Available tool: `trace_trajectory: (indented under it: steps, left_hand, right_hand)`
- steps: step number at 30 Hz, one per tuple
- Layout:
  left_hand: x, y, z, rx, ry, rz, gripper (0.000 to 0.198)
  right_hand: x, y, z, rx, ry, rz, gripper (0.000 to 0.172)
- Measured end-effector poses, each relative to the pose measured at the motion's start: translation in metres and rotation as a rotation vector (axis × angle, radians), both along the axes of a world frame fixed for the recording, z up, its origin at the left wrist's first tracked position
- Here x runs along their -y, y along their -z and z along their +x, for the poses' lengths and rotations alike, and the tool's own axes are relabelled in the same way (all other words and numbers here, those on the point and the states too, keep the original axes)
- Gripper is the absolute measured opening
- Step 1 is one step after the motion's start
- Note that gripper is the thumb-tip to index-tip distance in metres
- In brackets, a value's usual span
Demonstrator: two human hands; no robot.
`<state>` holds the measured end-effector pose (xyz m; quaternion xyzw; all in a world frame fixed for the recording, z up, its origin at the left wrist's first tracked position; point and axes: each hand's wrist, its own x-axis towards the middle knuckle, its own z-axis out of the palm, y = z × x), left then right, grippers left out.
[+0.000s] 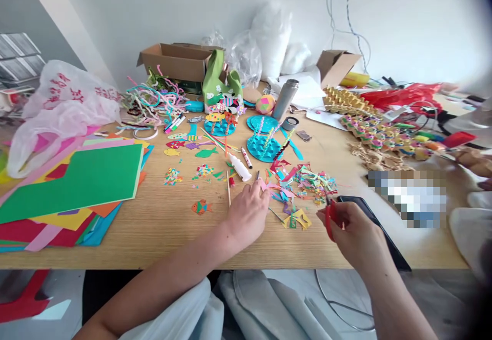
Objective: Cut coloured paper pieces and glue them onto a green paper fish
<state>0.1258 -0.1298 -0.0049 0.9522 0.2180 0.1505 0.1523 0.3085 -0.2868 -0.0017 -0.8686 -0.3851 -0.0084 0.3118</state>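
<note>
My left hand (pixel 248 212) is at the middle of the table with its fingers curled down. A pink paper scrap (pixel 263 186) and a short dark tip show at its fingertips; what it grips, if anything, is hidden. In my right hand (pixel 355 232) is a pair of red-handled scissors (pixel 329 218), blades pointing away from me. Beyond and between the hands spreads a heap of coloured paper scraps (pixel 313 182). A white glue bottle (pixel 240 168) and a marker (pixel 246 158) lie just past my left hand. A paper fish (pixel 202 206) with coloured patches lies to its left.
Stacked coloured paper (pixel 111 176) covers the left side. Blue discs (pixel 264 147) with upright twisted stems, a steel flask (pixel 286 99) and a green bag (pixel 215 81) stand farther back. A dark phone or tablet (pixel 378 227) lies beside my right hand. Part of another person shows at far right.
</note>
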Motion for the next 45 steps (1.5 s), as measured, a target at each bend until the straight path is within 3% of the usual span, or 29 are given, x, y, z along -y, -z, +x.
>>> trace_trajectory:
  steps: [3, 8, 12, 24, 28, 31, 34, 38, 42, 44, 45]
  left_hand:
    - [0.005, 0.002, -0.005, 0.044, 0.023, 0.003, 0.039]
    - [0.014, 0.003, -0.015, 0.073, 0.007, -0.032, 0.035]
    - [0.018, 0.006, -0.024, 0.094, -0.006, -0.079, 0.028]
    - [0.022, 0.023, -0.031, 0.193, 0.005, -0.182, 0.025]
    - [0.021, 0.023, -0.033, 0.217, 0.002, -0.199, 0.024]
    - [0.020, 0.023, -0.034, 0.219, 0.002, -0.204, 0.025]
    - [0.019, 0.023, -0.036, 0.206, 0.000, -0.205, 0.024]
    - [0.021, 0.021, -0.038, 0.220, -0.026, -0.198, 0.022]
    - [0.022, 0.015, -0.044, 0.353, -0.069, -0.337, 0.017]
    - [0.020, 0.011, -0.049, 0.411, -0.087, -0.611, 0.020]
    - [0.017, 0.008, -0.051, 0.429, -0.110, -0.793, 0.026]
  right_hand:
    - [0.000, 0.018, 0.007, 0.041, -0.034, -0.152, 0.020]
    - [-0.011, 0.035, 0.000, 0.113, -0.194, -0.174, 0.016]
    - [-0.019, 0.045, 0.003, 0.108, -0.208, -0.141, 0.013]
    - [-0.027, 0.038, 0.018, -0.033, -0.190, -0.129, 0.012]
    - [-0.023, 0.025, 0.028, -0.154, -0.264, -0.164, 0.016]
    - [-0.014, 0.001, 0.041, -0.134, -0.320, -0.216, 0.022]
    - [-0.002, -0.027, 0.058, 0.017, -0.302, -0.214, 0.029]
    - [0.006, -0.057, 0.066, 0.376, -0.130, -0.214, 0.033]
    - [-0.008, -0.074, 0.019, 0.540, -0.036, 0.012, 0.023]
    - [-0.022, -0.074, -0.019, 0.527, -0.051, 0.114, 0.019]
    - [-0.031, -0.072, -0.038, 0.512, -0.132, 0.170, 0.016]
